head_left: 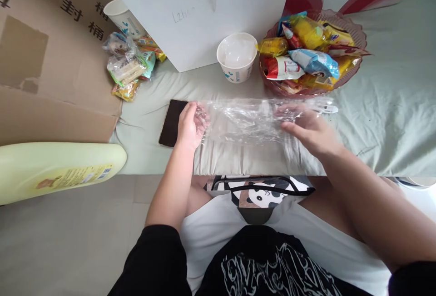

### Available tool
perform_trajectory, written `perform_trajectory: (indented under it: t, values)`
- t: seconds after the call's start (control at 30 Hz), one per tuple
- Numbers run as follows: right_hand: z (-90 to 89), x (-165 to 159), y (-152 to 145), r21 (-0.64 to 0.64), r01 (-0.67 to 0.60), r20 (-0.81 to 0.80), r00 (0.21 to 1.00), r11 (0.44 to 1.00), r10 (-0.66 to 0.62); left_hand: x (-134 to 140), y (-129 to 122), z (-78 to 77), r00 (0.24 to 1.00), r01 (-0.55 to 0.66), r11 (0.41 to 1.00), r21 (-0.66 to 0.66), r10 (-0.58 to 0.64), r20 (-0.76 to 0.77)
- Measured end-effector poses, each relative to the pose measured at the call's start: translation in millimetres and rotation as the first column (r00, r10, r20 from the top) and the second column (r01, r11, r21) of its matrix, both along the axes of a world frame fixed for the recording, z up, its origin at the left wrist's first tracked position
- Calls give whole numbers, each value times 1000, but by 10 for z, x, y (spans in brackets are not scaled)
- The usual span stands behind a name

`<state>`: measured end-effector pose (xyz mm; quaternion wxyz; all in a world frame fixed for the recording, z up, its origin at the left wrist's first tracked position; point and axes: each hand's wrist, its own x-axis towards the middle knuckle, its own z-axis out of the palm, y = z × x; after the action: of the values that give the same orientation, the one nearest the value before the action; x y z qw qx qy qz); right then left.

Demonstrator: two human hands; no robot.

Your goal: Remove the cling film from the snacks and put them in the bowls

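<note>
Crinkled clear plastic film [247, 121] is stretched between my two hands above the cloth-covered surface; whether it is a bag or a single sheet I cannot tell. At its left end, my left hand [191, 125] grips it with curled fingers, just over the right edge of a dark phone [172, 123]. My right hand [308, 127] has hold of the other end, thumb in front and fingers seen blurred through the plastic. Beyond the right fingers lies a small white object [329, 109], partly covered by the film.
Behind the film stand a white paper cup [237, 57] and a pink glass bowl [364, 37] heaped with wrapped snacks. Snack packets [127, 66] and another paper cup [124, 16] sit by a cardboard box [51, 59] at left. A white box [204, 9] rises at the back.
</note>
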<state>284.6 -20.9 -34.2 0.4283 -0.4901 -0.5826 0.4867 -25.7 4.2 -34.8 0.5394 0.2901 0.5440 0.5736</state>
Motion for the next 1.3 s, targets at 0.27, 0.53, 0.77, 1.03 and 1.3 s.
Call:
perform_trajectory:
  t: [0.27,0.53,0.77,1.03,1.3]
  values:
    - [19,-28,-29,-92,81,-151,984,992,-94,-98,-10,-73,991,87,996,-17,-88,-99]
    - [102,-64,-18,58,198,-213,960,978,-182,-150,-156,-130,682,511,808,292,-174,-710]
    - [67,-5,-16,247,355,-38,933,902,-357,-130,-211,-43,653,462,792,399,0,-757]
    - [48,10,11,344,383,-230,920,857,-318,-9,-382,35,426,635,672,381,106,-898]
    - [45,-16,15,232,360,-224,924,904,-310,104,-491,144,598,597,638,486,50,-800]
